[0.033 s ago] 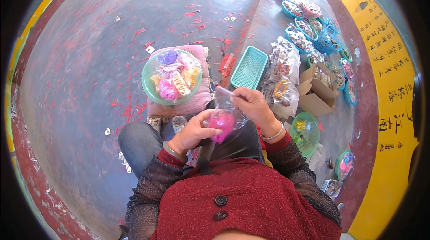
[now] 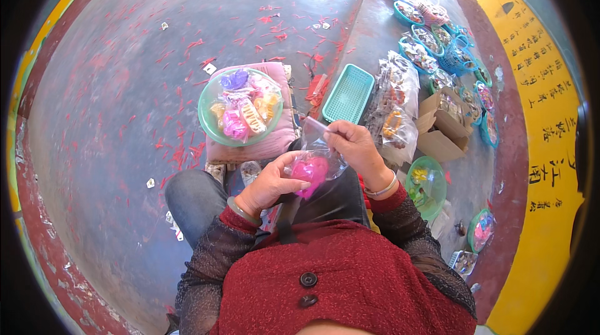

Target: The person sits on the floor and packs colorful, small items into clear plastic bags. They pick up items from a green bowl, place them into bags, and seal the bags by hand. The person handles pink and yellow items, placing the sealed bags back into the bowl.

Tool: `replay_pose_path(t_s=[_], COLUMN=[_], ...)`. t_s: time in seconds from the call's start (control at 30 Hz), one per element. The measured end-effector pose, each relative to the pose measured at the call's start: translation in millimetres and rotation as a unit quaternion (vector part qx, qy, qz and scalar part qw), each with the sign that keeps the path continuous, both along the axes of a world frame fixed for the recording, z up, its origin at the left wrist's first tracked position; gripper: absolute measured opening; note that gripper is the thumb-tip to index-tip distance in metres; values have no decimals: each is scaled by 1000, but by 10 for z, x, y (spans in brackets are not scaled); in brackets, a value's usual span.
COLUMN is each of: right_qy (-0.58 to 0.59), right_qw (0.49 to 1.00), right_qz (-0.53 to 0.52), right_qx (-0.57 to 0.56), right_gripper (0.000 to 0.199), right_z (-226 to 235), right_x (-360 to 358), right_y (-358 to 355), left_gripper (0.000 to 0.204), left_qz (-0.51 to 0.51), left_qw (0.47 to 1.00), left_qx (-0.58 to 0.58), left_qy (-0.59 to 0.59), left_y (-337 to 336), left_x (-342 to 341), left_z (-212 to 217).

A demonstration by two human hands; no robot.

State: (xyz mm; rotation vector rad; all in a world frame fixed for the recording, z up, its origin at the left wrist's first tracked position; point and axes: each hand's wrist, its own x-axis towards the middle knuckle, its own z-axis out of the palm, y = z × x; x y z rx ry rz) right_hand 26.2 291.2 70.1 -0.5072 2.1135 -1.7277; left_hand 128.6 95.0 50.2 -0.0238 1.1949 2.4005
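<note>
Over my lap, my left hand [image 2: 269, 185] pinches a clear plastic bag [image 2: 314, 137] with its thumb and fingers. A bright pink item [image 2: 310, 172] shows through the film, its exact kind unclear. At the bag's upper edge, my right hand [image 2: 357, 152] has thumb and forefinger pressed together on the plastic. Ahead and to the left, a pale green bowl [image 2: 204, 120] holds several bagged items in purple, pink, white and yellow. It stands on a pink cushion [image 2: 240, 155].
A teal rectangular basket [image 2: 349, 94] lies ahead of my right hand. Beyond it are stacked plastic packets [image 2: 394, 110], an open cardboard box [image 2: 442, 132] and several filled baskets along the wall. A green bowl [image 2: 431, 200] sits right of my knee. Red scraps litter the floor.
My right hand has shifted very slightly, and the bag's upper edge has tilted a little with it. My left hand stays in place on the bag.
</note>
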Motion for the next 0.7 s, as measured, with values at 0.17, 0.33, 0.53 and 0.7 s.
replay_pose_path(t_s=[0.17, 0.33, 0.53, 0.7], right_qy=[-30, -58, -262, -309], right_qw=[991, 989, 930, 892], right_qz=[-84, -115, -92, -52], right_qx=[-101, -78, -242, -326], right_gripper=[10, 8, 5, 16], right_z=[3, 137, 58, -15], right_x=[58, 88, 54, 40], right_y=[23, 135, 326, 392], left_gripper=[48, 49, 51, 52], left_qz=[33, 20, -20, -5], left_qw=[999, 997, 985, 990], left_qx=[30, 76, 165, 136], left_qy=[31, -8, -40, -20], left_y=[16, -39, -70, -67], left_x=[-4, 8, 7, 2], left_z=[-27, 15, 13, 3])
